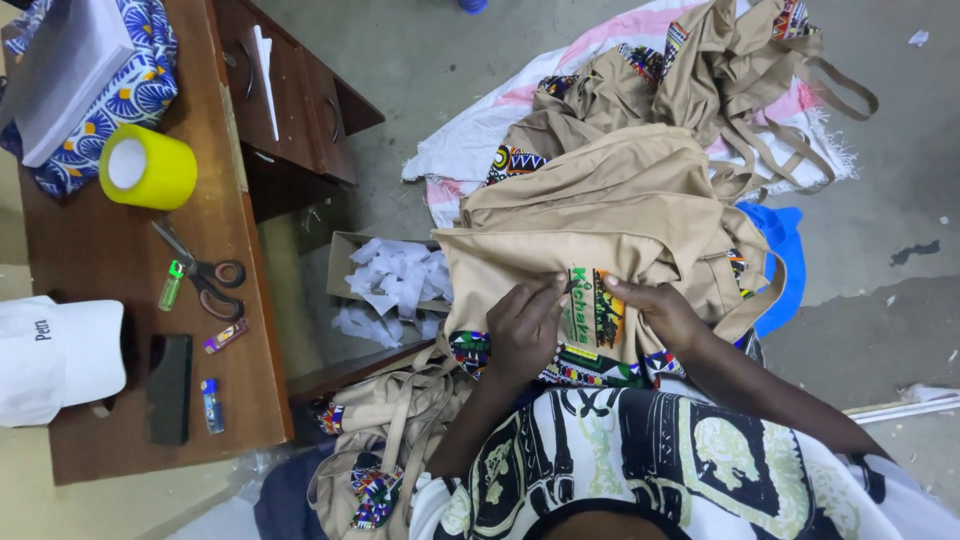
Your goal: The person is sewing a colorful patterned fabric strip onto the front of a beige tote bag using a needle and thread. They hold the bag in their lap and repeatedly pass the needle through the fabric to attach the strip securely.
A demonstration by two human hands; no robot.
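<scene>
A khaki cotton tote bag with a green-and-black embroidered patch [590,290] is spread flat across the person's lap, its weave smooth and its lower edge trimmed with a band of bright geometric print. The patch is pressed at its left edge by the left hand [525,325], whose fingers are bent and pinched together on the cloth (whether something small is held between the fingertips cannot be told). The right hand [655,305] is laid on the patch's right side, its fingers curled loosely onto the fabric with nothing enclosed.

Behind the bag, a heap of matching khaki bags with long webbing straps [690,90] is piled on a pink-and-white striped sheet [460,150] on the grey concrete floor; a blue cloth [785,250] is seen beside it. Just left of the bag, a shallow cardboard box of crumpled white paper scraps [385,270] is placed.

Further left, a brown wooden desk [100,250] carries a squat yellow roll of tape [148,168], steel scissors with dark handles [200,270], a green lighter [172,285], a flat black rectangular case [168,388] and a soft white cap [55,355].
</scene>
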